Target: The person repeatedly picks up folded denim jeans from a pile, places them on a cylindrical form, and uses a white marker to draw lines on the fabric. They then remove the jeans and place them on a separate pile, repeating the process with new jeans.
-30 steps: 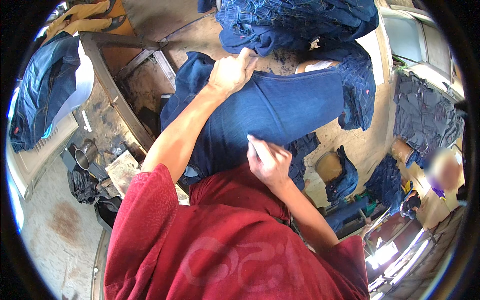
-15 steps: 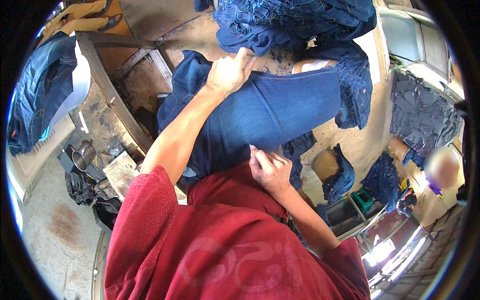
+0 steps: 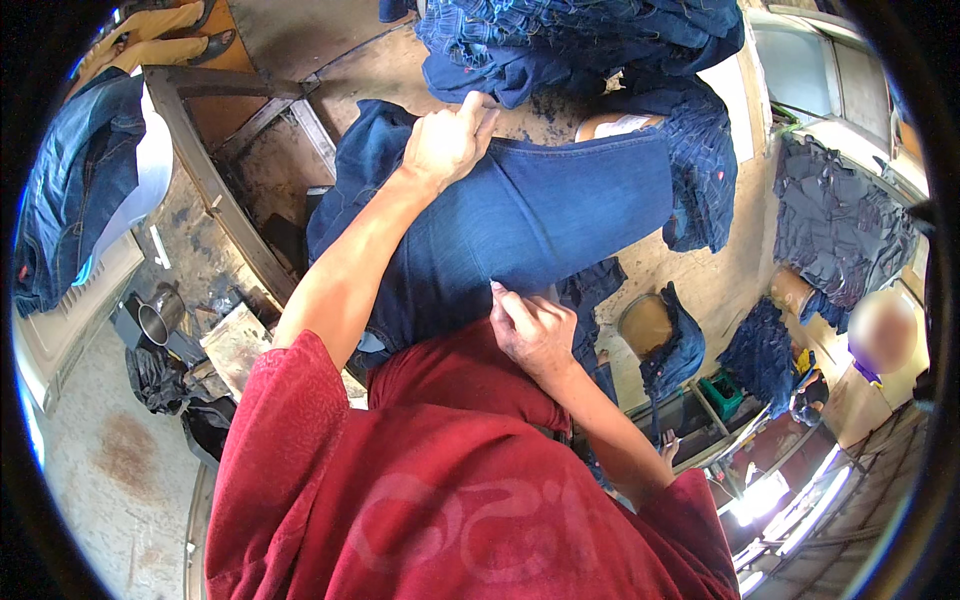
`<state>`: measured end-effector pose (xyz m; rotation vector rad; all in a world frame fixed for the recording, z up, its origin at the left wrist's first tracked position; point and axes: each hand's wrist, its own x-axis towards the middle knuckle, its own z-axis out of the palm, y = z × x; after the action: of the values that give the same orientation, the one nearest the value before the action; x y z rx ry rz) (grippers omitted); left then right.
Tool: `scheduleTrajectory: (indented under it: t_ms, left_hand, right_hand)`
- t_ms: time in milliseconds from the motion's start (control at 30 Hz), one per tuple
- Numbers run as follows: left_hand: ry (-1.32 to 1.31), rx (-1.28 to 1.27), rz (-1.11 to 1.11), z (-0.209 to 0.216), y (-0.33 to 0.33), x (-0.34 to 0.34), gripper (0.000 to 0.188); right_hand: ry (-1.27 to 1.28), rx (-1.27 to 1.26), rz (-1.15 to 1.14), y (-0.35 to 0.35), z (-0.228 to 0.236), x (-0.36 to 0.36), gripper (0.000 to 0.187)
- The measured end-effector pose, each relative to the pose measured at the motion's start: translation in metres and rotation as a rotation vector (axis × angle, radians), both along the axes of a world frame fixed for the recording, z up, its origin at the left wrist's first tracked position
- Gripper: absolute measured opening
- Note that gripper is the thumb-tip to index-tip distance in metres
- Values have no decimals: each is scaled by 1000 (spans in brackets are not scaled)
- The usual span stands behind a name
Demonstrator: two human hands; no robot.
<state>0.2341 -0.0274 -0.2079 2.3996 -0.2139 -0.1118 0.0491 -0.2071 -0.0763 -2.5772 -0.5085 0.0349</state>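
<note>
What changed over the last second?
Right hand has shifted slightly toward the body over the jeans. At lower right, the green item now shows more fully. The whole view slid slightly left. Left hand stayed at the jeans' far edge; no visible grab or release.

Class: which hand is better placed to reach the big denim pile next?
Probably the left hand: it is at the far side of the jeans, near the pile; the right hand is by the lap.

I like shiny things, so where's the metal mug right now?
In the head view, the metal mug is on the left side, just above the crumpled black bag in the picture.
</note>
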Motion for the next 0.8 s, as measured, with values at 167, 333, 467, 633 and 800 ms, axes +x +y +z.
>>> scheduleTrajectory:
  t_ms: [167, 333, 467, 633, 800]
  left_hand:
    - [-1, -12, 4, 0, 0, 0, 27]
    - [10, 1, 1, 0, 0, 0, 26]
    - [13, -5, 3, 0, 0, 0, 26]
    - [14, -8, 5, -1, 0, 1, 27]
    - [18, 16, 9, 1, -1, 1, 27]
  right_hand:
    - [-39, 75, -53, 7, -16, 12, 20]
    - [35, -25, 0, 5, -9, 12, 11]
    - [-3, 14, 11, 0, 0, 6, 16]
    - [-21, 59, -33, 5, -9, 14, 11]
    - [17, 0, 8, 1, -3, 10, 10]
